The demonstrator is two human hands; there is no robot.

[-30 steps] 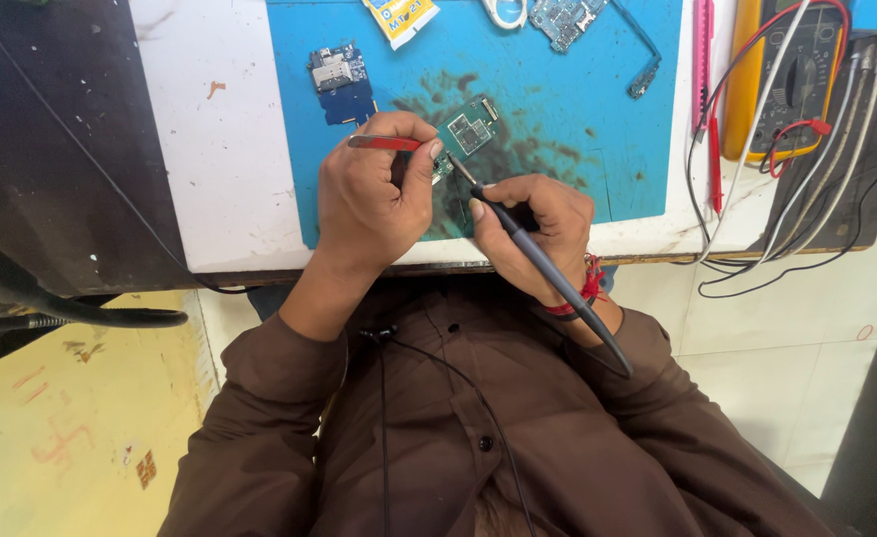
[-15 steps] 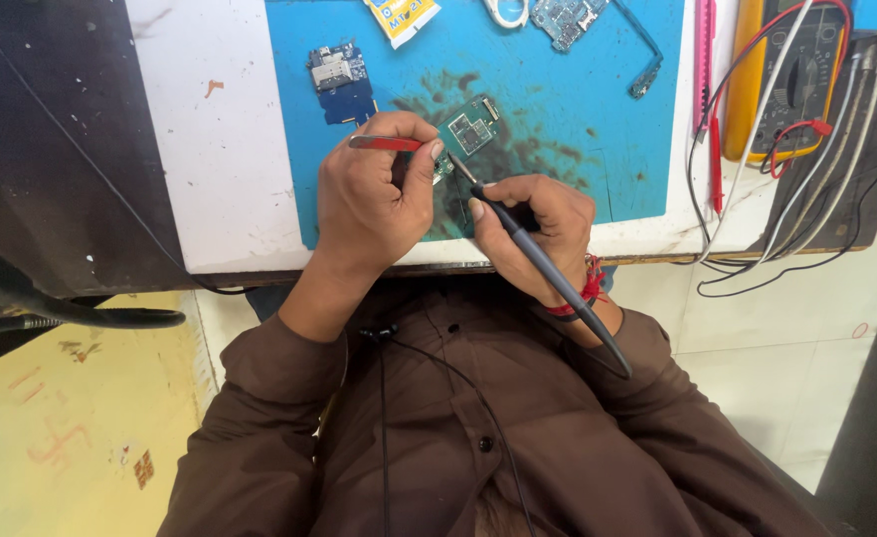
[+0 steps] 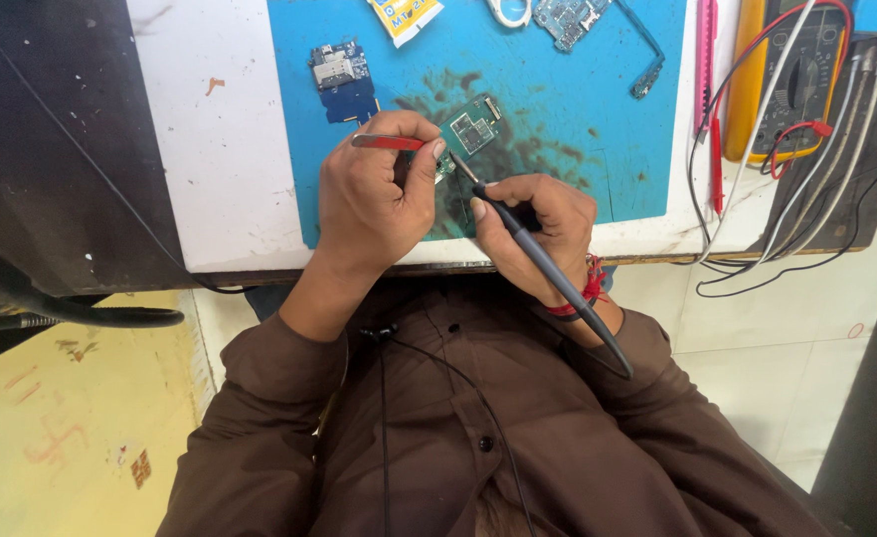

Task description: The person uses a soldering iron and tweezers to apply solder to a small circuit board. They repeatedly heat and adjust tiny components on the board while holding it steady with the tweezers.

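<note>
My left hand (image 3: 374, 199) pinches red-handled tweezers (image 3: 389, 142), their tip down at a small green circuit board (image 3: 476, 129) on the blue work mat (image 3: 578, 119). My right hand (image 3: 538, 224) grips a dark grey soldering iron (image 3: 548, 273) like a pen. Its metal tip touches the board's near edge, right beside the tweezers. The iron's handle runs back over my wrist, which wears a red thread band (image 3: 583, 298). Dark stains mark the mat around the board.
A blue circuit board (image 3: 342, 80) lies left of the green one; another board (image 3: 573, 18) and a yellow packet (image 3: 406, 15) sit at the mat's top. A yellow multimeter (image 3: 791, 75) with red and black leads stands at right. A black surface (image 3: 51, 139) is left.
</note>
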